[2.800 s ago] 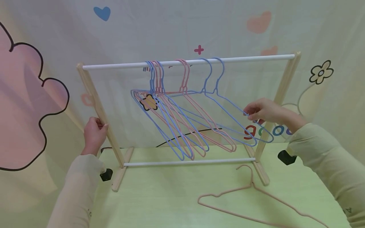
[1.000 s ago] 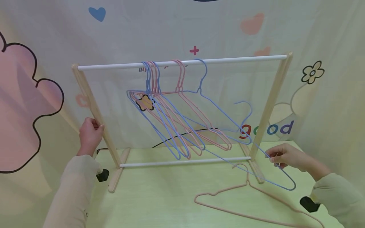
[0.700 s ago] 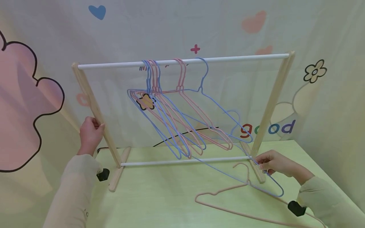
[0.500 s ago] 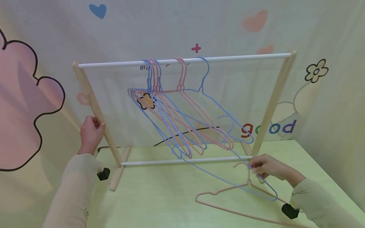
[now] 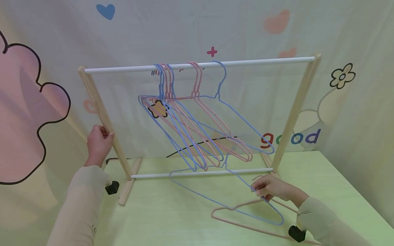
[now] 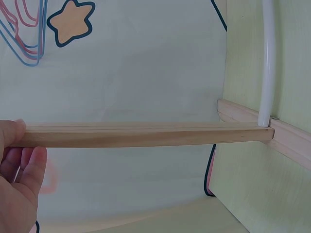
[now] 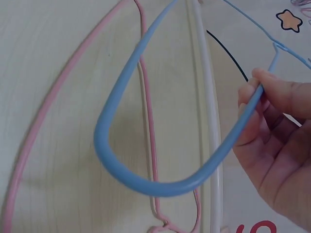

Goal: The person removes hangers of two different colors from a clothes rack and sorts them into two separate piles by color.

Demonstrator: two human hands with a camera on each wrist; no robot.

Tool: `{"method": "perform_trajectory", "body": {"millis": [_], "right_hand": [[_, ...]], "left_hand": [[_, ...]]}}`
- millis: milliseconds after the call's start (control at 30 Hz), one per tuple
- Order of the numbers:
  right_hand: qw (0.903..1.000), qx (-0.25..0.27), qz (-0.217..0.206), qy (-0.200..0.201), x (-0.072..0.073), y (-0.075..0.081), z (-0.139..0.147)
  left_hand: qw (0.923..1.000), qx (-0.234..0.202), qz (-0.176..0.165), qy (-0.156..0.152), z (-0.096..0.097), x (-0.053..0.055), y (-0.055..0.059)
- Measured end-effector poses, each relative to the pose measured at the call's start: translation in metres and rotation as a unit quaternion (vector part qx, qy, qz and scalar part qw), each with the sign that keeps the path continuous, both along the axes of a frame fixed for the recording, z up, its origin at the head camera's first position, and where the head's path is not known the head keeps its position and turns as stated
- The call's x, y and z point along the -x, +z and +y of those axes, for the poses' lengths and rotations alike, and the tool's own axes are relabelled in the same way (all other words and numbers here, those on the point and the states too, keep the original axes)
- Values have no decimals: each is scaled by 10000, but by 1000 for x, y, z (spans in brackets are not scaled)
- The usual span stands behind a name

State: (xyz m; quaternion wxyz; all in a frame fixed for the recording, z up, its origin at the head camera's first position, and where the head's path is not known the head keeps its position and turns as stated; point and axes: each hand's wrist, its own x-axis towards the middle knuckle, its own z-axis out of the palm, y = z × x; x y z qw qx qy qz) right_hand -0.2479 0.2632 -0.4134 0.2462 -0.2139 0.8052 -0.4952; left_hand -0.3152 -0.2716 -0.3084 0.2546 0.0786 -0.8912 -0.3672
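In the head view my left hand (image 5: 99, 143) grips the left wooden post (image 5: 106, 118) of a small clothes rack. The left wrist view shows thumb and fingers on either side of that post (image 6: 146, 137). My right hand (image 5: 271, 188) pinches one shoulder of a blue hanger (image 5: 203, 197), held in front of the rack's lower white bar, above a pink hanger (image 5: 246, 231) lying on the table. In the right wrist view the blue hanger's rounded end (image 7: 155, 188) fills the middle, and thumb and fingers pinch its wire. Part of its hook is hidden behind other hangers.
Several blue and pink hangers hang from the rack's white top rail (image 5: 264, 62); the rightmost is a blue hanger (image 5: 246, 120). The right wooden post (image 5: 297, 112) stands behind my right hand. A patterned curtain (image 5: 246, 30) hangs behind the pale green table (image 5: 160, 222).
My right hand took the rightmost blue hanger off the rail, brought it down to the right, then moved it left over the pink hanger. My left hand stays on the post.
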Motion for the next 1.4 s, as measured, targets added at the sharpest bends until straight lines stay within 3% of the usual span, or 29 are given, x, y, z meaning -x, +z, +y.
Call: {"method": "perform_trajectory", "body": {"millis": [200,600,1100,1400], "right_hand": [[9994,129,-96,310,-1,-10,-27],[9961,203,-240,825,-5,-16,-72],[9930,216,-364,1099,-12,-31,-125],[9932,225,-582,980,-13,-40,-151]], "left_hand": [[10000,-20,3,5,0,-2,0],[10000,4,53,-32,0,0,0],[10000,38,29,-75,-1,1,-1],[10000,27,6,-70,-1,0,0]]}}
